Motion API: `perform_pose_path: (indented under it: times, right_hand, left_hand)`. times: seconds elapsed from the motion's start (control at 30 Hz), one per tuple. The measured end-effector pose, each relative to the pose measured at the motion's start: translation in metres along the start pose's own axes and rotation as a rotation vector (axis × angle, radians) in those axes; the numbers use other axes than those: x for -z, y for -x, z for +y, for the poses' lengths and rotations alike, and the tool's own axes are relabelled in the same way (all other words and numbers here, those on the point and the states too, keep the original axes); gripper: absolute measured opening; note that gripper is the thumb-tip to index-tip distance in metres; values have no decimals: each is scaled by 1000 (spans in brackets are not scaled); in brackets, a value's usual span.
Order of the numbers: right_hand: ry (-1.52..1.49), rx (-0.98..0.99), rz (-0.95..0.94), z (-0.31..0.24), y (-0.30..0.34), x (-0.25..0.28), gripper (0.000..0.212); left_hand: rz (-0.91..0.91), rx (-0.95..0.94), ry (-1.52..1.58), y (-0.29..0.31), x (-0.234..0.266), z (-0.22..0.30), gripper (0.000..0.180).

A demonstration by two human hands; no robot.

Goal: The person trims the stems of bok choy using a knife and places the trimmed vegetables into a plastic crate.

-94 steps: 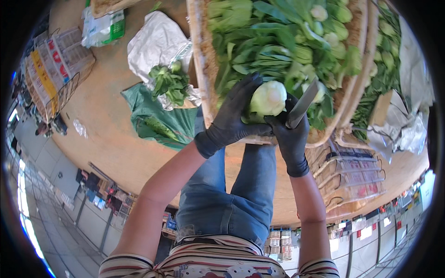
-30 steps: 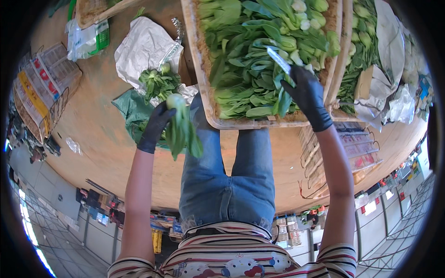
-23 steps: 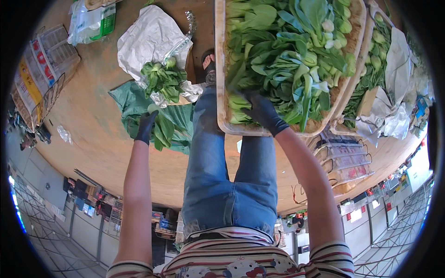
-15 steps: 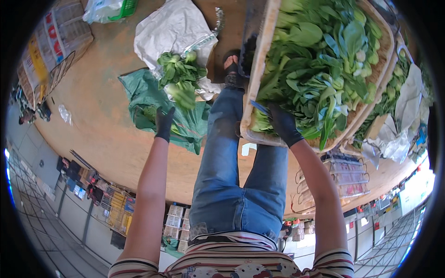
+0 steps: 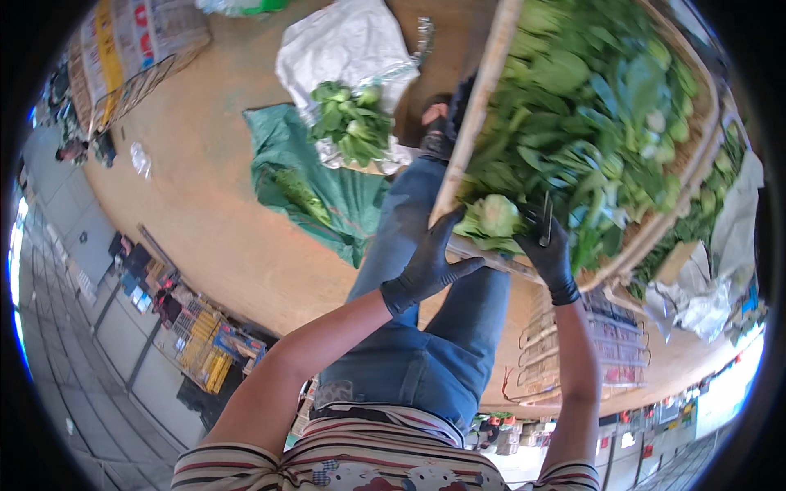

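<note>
My left hand (image 5: 427, 263), in a black glove, reaches to the near left corner of a large crate (image 5: 475, 123). Its fingers are spread and hold nothing. The crate is heaped with leafy bok choy (image 5: 565, 114). Inside its near edge, one pale-based bok choy (image 5: 496, 218) lies between my two hands. My right hand (image 5: 547, 250), also gloved in black, is closed around a small knife (image 5: 546, 219) whose narrow blade points up and away. Several bok choy (image 5: 352, 123) lie together on a white sack (image 5: 344, 45) to the left of the crate.
A green sack (image 5: 286, 176) with a strip of greens on it lies beside the white one. Wire racks (image 5: 135, 61) stand at the far left, and another rack (image 5: 583, 348) is near the crate's close side. More greens (image 5: 720, 176) and plastic sheeting are at the right.
My left hand has come right, from over the green sack to the crate corner. The bok choy blurred in mid-air before now rests on the white sack. My right hand has turned the knife upward.
</note>
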State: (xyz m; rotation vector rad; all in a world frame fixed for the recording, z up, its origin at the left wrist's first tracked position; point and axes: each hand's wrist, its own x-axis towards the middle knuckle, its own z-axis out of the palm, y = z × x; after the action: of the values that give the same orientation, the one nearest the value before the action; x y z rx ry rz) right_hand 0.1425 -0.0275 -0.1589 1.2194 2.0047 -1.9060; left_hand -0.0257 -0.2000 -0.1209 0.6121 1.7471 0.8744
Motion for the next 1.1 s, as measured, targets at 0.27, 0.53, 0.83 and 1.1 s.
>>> perform_pose_path:
  times: [0.27, 0.53, 0.83, 1.1]
  right_hand:
    - [-444, -87, 147, -55, 77, 54, 34]
    - [432, 201, 269, -62, 109, 126, 10]
    - [501, -392, 155, 81, 109, 135, 18]
    - [-489, 186, 309, -23, 122, 121, 58]
  left_hand:
    - [-157, 118, 426, -51, -56, 98, 84]
    - [-244, -129, -102, -43, -98, 153, 71]
    - [-306, -290, -309, -27, -118, 155, 67]
    - [-328, -380, -405, -44, -115, 155, 87]
